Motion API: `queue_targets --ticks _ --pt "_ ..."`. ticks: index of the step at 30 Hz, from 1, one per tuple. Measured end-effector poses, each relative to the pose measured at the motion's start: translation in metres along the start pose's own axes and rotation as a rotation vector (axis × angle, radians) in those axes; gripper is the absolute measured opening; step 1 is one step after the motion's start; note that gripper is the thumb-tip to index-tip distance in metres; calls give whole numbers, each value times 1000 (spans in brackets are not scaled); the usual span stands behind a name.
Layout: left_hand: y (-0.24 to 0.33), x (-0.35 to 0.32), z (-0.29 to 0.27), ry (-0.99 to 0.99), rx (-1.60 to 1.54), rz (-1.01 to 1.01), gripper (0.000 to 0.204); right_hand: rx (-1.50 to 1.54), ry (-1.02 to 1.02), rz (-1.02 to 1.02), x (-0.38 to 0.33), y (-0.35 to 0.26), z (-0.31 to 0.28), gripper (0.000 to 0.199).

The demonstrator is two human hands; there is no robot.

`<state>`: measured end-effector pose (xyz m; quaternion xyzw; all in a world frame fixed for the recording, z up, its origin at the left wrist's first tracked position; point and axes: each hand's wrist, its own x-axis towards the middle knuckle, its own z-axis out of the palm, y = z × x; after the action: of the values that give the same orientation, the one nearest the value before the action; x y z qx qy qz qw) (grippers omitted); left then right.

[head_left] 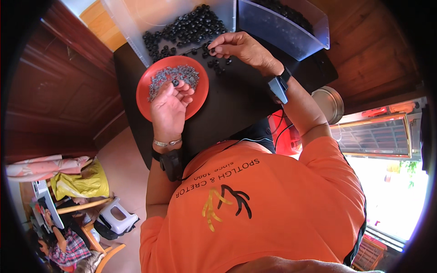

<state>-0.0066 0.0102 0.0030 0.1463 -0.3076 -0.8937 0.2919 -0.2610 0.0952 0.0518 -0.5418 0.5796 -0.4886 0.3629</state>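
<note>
My left hand (169, 109) is palm up over a red plate (203, 86), its thumb and fingers closed on a small black round part (175, 83) like a knob or cap. The plate holds a heap of tiny grey metal pieces (182, 73), too small to name. Farther right, my right hand (243, 49) pinches another small black round part (212, 51) at its fingertips. Beneath that hand several loose black parts (218, 69) lie on the dark table (227, 104). Just beyond, a clear plastic bin (125, 20) holds a large heap of the same black parts.
A second clear bin (291, 38) with dark contents stands at the table's far right. Beside my right arm is a round metal tin (330, 104). At lower left, a grey plastic stool (117, 216) is on the floor near a seated person (70, 248) in a plaid top.
</note>
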Motion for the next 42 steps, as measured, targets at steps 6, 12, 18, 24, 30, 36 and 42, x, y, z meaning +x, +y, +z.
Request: queue_targets --ticks 6,12,18,24,30,36,42 --pt "-1 0 3 -66 -18 21 13 258 -135 -65 14 -14 49 19" --pt "-1 -2 6 -91 -26 45 14 314 -196 -144 19 -9 68 17" --pt "-3 -1 3 -99 -11 15 18 288 -211 -219 16 -8 73 17" --pt "-3 -1 0 -104 0 0 20 252 -224 -307 16 -7 75 17" --pt "-3 -2 2 -104 6 -19 21 225 -249 -322 15 -5 75 16" --pt "-4 -1 0 -131 23 -28 23 186 -248 -359 13 -6 77 16" --pt "-3 -1 -2 -74 13 -49 21 -111 -109 -475 5 -13 85 23"
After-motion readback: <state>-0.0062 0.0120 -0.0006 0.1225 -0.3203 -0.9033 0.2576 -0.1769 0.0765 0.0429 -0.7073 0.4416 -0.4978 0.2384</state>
